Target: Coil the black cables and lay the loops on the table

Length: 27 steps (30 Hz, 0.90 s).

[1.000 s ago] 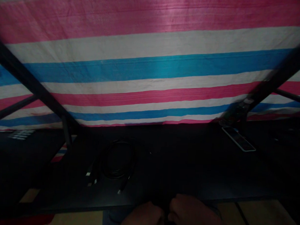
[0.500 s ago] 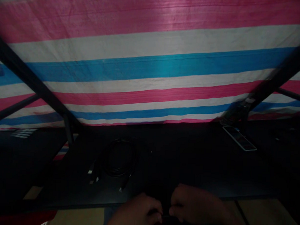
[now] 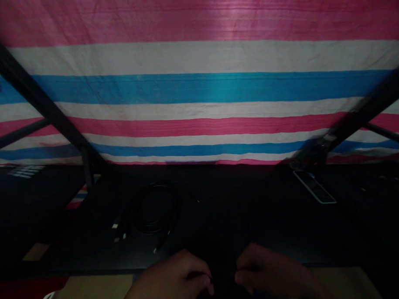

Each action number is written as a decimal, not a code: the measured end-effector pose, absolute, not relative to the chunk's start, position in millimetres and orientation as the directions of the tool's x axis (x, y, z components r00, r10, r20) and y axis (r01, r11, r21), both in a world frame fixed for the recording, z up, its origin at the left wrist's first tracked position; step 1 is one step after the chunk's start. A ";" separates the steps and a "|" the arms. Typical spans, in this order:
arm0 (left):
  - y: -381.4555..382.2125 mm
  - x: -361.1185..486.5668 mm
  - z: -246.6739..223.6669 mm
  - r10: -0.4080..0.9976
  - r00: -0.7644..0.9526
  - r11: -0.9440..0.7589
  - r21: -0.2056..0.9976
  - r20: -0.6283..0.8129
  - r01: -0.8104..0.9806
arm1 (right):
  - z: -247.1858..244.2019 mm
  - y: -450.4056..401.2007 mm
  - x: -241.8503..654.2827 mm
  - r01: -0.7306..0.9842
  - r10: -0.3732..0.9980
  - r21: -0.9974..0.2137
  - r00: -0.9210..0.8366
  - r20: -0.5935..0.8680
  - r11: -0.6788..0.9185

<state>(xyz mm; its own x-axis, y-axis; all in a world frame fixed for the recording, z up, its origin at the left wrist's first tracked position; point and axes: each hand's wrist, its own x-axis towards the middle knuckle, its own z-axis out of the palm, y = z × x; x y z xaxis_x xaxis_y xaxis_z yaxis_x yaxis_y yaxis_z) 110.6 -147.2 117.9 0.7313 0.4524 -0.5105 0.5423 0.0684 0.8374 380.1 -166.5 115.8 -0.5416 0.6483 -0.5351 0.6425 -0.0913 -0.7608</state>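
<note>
My left hand point(image 3: 177, 277) is at the table's front edge, thumb and fingertips pinched together. To its right, my right hand point(image 3: 270, 272) is closed in a similar way, a short gap away. What either hand grips is too dark to make out. A coiled black cable point(image 3: 154, 207) lies on the dark table point(image 3: 236, 207), ahead and to the left of my left hand. Pale metal plug ends show at its left and lower side.
A phone-like device with a pale rim point(image 3: 314, 187) lies at the back right, beside a clear crumpled item point(image 3: 304, 159). Dark slanted frame bars point(image 3: 40, 102) rise on both sides. Behind hangs a striped plastic sheet point(image 3: 201, 86). Something red point(image 3: 24, 289) is below at left.
My hands have drawn slightly farther apart, the left going left and the right going right. A thin line between them no longer shows. The view has shifted a little; the cable lies as before.
</note>
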 end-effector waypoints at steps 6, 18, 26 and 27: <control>-144.4 98.7 135.5 0.393 0.793 -0.006 0.861 -0.467 0.509 | 120.9 -163.6 377.2 0.552 0.589 -0.827 -0.636 -0.498 -0.103; -182.1 127.3 92.1 0.605 0.453 0.016 0.578 -0.655 0.816 | 82.7 -186.5 329.9 0.745 0.651 -0.667 -0.502 -0.570 -0.010; -161.2 102.2 115.3 0.451 0.697 -0.104 0.744 -0.557 0.661 | 97.0 -172.7 358.5 0.624 0.545 -0.774 -0.615 -0.570 -0.106; -159.5 96.4 116.7 0.443 0.722 -0.106 0.769 -0.531 0.630 | 100.3 -170.6 364.6 0.606 0.541 -0.785 -0.620 -0.568 -0.129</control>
